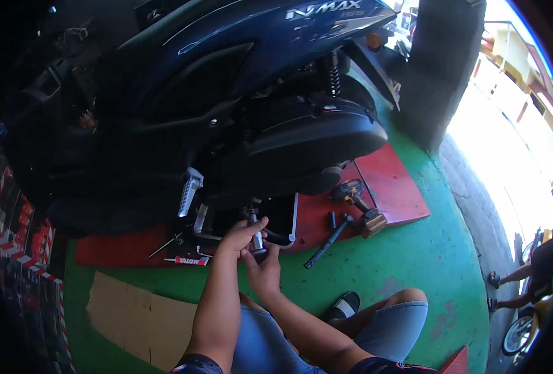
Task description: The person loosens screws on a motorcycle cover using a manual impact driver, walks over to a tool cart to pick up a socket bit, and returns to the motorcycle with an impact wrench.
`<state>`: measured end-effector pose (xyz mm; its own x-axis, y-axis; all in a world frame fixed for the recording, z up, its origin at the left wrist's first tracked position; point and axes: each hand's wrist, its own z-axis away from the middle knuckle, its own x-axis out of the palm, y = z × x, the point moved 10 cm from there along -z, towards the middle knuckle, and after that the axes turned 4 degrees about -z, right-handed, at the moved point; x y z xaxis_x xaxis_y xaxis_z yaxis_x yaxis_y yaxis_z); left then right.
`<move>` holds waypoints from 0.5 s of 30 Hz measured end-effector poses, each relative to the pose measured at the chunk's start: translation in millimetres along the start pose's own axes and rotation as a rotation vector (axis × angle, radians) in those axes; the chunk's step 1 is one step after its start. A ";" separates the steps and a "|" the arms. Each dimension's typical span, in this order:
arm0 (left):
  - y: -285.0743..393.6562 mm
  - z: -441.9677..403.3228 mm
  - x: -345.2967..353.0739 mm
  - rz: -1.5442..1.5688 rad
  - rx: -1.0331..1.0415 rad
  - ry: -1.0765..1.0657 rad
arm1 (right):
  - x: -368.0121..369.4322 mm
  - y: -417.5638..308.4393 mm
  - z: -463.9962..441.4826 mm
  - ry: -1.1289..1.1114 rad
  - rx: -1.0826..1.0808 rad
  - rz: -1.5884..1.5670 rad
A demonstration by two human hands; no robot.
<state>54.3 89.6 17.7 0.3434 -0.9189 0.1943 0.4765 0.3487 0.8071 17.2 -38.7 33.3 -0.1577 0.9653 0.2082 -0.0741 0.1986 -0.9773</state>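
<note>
Below the dark blue scooter (301,134), my left hand (242,235) is closed round the upper part of a silver ratchet tool (256,239). The tool points up toward the scooter's underside; whether its tip sits on a fastener is too small to tell. My right hand (264,265) grips the tool's dark lower end, just below and to the right of my left hand. A silver footrest (190,192) hangs to the left of my hands, and a metal stand frame (293,218) is around them.
A cordless impact driver (359,206), a long-handled wrench (327,243) and a black socket (332,219) lie on the red platform (395,187) at right. A MOTUL tube (187,260) lies at left, above cardboard (139,315). Another person's legs (510,290) show far right.
</note>
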 end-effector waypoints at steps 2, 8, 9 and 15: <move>-0.6 -2.7 -19.5 -0.240 -0.006 0.207 | 2.8 -21.1 2.6 -0.014 -0.296 0.371; -1.8 -7.9 1.0 0.088 0.018 -0.065 | 19.5 29.5 8.1 -0.080 0.470 -0.875; -1.6 -8.5 3.0 0.116 0.035 -0.094 | 47.1 25.2 21.6 -0.298 0.718 -1.258; 1.6 -3.1 1.8 0.034 0.033 -0.078 | 34.8 38.8 3.6 -0.104 0.496 -0.763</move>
<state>58.2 89.0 17.6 0.2944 -0.9187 0.2634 0.4386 0.3748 0.8168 5.3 1.9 2.8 0.0214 0.5775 0.8161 -0.6056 0.6570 -0.4490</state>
